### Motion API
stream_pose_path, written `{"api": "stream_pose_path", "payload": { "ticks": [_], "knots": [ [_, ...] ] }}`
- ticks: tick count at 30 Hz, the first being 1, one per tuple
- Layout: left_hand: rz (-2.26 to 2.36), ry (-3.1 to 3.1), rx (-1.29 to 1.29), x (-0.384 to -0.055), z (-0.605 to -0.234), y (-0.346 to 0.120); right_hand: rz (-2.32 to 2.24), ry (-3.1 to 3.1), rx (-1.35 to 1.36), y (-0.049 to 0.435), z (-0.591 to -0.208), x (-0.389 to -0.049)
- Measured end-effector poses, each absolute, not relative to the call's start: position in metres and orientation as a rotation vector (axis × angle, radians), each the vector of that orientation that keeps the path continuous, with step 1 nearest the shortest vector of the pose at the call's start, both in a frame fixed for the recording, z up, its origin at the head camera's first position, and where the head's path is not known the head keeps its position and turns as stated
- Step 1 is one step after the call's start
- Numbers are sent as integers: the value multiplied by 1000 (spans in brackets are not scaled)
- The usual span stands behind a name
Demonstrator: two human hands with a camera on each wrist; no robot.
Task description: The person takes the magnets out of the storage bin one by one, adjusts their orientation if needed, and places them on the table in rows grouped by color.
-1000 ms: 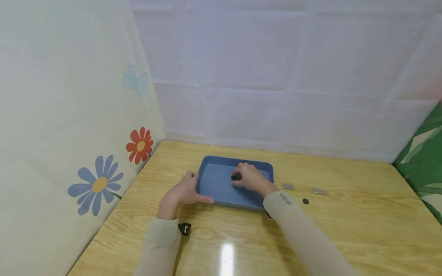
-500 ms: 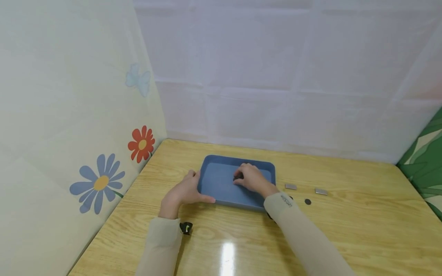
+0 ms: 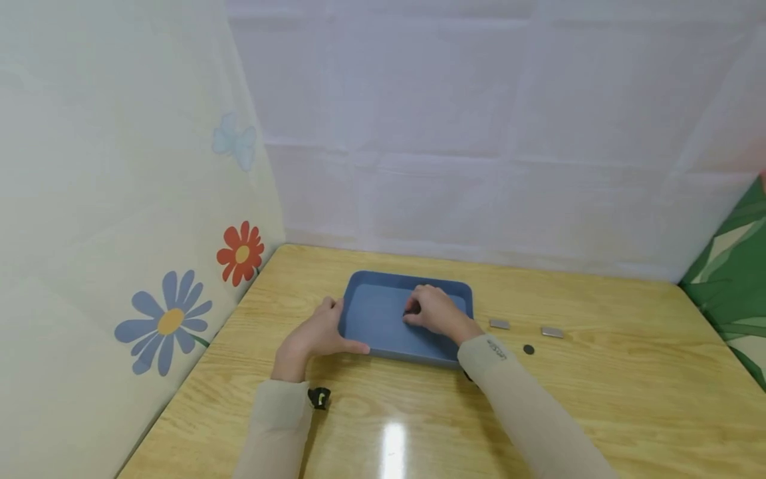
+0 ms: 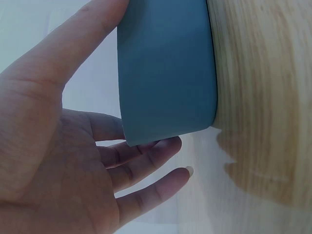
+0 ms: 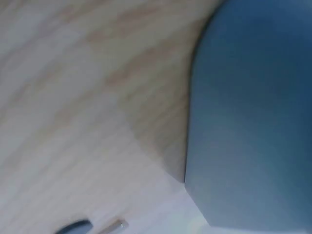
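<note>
A blue rectangular tray (image 3: 374, 318) rests on the wooden table. My left hand (image 3: 316, 334) grips its near left corner, thumb along the front wall and fingers along the left side. In the left wrist view, the fingers of the left hand (image 4: 63, 151) lie loosely around the corner of the tray (image 4: 168, 73). Inside the tray, my right hand (image 3: 435, 311) pinches a small black object (image 3: 413, 309) low over the floor. The fingers mostly hide that object, so its kind cannot be told. The right wrist view shows just the tray's outer wall (image 5: 243, 136), without the fingers.
Two small silvery flat rectangular pieces, one nearer (image 3: 499, 324) and one farther right (image 3: 552, 332), lie right of the tray. A small black disc (image 3: 529, 349) sits in front of them. Flower-printed cloth (image 3: 170, 322) borders the table's left; a pale cloth (image 3: 419, 166) hangs behind.
The black object stuck out left of the right fingertips a second ago; now the fingers mostly cover it, and the right hand has turned slightly. The left hand and tray stay put.
</note>
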State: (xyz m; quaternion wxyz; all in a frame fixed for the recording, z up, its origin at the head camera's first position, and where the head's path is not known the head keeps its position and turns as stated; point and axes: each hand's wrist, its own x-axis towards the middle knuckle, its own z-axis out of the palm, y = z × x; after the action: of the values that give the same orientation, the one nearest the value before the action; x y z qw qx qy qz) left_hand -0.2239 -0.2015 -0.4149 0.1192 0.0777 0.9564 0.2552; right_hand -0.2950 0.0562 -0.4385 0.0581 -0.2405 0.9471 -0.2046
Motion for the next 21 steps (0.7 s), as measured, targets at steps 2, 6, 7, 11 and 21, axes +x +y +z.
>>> {"api": "stream_pose_path", "payload": {
  "ticks": [2, 6, 7, 11, 21],
  "knots": [
    [742, 2798, 233, -224, -415, -202, -631, 2873, -722, 58, -436, -294],
    [752, 2795, 242, -223, -414, -202, -649, 2889, -731, 62, -429, -291],
    [754, 2794, 243, -223, -414, -202, -649, 2894, -739, 63, -427, -290],
    [755, 2794, 248, -224, -416, -202, -652, 2905, -772, 66, -420, -287],
    [761, 2790, 267, -225, -415, -203, -612, 2943, -832, 80, -409, -281]
  ]
}}
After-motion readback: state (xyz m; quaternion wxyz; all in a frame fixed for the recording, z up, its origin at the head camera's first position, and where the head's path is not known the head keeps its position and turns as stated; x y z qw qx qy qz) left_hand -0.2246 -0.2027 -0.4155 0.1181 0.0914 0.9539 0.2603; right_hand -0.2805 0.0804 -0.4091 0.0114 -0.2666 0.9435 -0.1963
